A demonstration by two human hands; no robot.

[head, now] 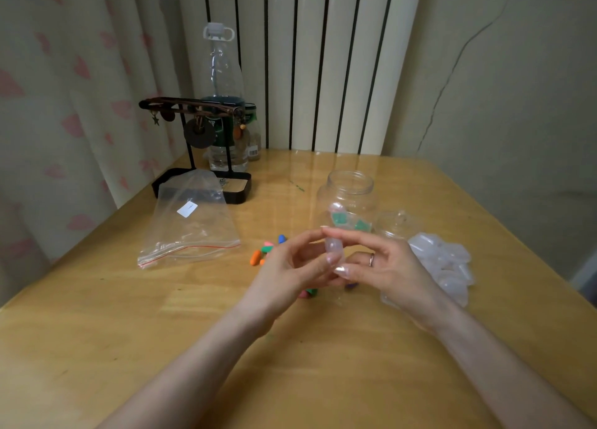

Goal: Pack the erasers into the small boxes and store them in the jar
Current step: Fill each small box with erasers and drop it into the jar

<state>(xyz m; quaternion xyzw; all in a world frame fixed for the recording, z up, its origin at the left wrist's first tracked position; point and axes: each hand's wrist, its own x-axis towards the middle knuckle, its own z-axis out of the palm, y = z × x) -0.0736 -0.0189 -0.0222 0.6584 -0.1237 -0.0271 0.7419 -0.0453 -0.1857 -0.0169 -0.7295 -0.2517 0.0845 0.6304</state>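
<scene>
above wooden table (193, 331) by radiator (307, 57), curtain (80, 89): left hand (284, 270), right hand (387, 263) both pinch small box (332, 246).

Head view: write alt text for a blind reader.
A left hand and right hand pinch a small clear plastic box above a wooden table. Behind it stands an open clear jar; small coloured erasers lie left, empty clear boxes right.

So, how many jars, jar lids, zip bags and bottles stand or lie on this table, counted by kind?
Jar: 1
Jar lid: 1
Zip bag: 1
Bottles: 2
Total: 5
</scene>
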